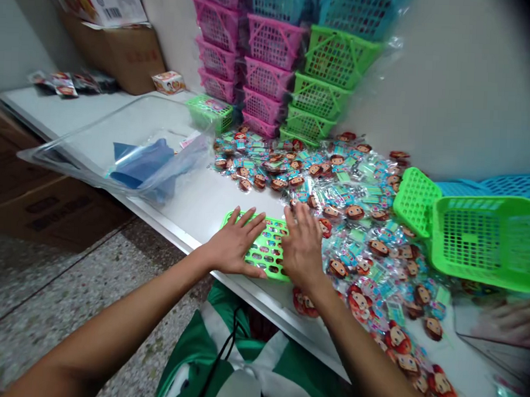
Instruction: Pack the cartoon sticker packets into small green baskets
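Note:
My left hand (232,245) lies with spread fingers on the left part of a green perforated basket lid (267,248). Flat against the lid's right side is my right hand (303,247), its fingers stretched out and partly hidden by the back of the hand. Colourful packets show through the lid's holes, while the basket beneath is mostly hidden. Just right of my right hand spreads a large pile of small clear packets with doll-face figures (354,212). Some red-haired figures (305,301) lie by my right wrist.
Stacked pink baskets (267,43) and green baskets (315,98) stand against the wall. An open green basket (487,231) and lid (416,199) are at right, near another person's blurred hand (514,320). A clear plastic bag (158,115) overhangs the table's left edge; cardboard boxes (131,55) stand behind.

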Tool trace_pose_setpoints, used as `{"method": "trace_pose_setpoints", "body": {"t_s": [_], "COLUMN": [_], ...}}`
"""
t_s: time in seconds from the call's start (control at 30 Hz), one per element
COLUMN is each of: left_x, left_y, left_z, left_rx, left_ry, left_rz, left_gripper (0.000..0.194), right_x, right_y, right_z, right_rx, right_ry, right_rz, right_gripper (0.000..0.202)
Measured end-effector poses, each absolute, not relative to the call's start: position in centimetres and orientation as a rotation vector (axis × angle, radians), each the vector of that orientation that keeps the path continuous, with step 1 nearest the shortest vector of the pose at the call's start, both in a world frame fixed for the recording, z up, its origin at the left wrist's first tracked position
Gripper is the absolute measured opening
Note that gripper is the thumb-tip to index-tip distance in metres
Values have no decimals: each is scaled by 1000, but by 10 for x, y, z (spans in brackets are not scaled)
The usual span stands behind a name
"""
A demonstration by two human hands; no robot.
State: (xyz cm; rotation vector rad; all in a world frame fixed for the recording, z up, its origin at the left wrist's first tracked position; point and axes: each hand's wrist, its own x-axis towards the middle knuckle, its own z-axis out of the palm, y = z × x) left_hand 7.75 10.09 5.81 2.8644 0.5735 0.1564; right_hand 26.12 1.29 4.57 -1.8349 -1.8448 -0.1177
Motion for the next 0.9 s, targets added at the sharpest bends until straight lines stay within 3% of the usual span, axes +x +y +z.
{"method": "trace_pose_setpoints", "body": {"t_s": [0.23,0.4,0.47,0.63,0.73,0.9], "left_x": [75,70,66,43,26,33], "left_y": [103,105,103,86,64,32], "left_z": [55,58,58,40,20,-9], "left_rx": [2822,2726,2707,2452,1997,1569], "left_ry": [517,489,499,894,1214,1171], "left_rz": [214,338,394,787,1079,1109], "left_gripper": [109,106,99,56,49,51], "right_x": [254,255,254,251,251,250], "right_y": [6,10,11,11,12,10], "right_z": [40,41,39,36,36,36], "right_rx": [-1737,-1798,-1837,-1886,-1878,-1855], "right_ry": [-2164,-2335,-2361,-2361,-2385,-2412], "right_rz": [-101,-70,-87,-116,-132,-169], "right_gripper": [52,80,80,84,84,82]}}
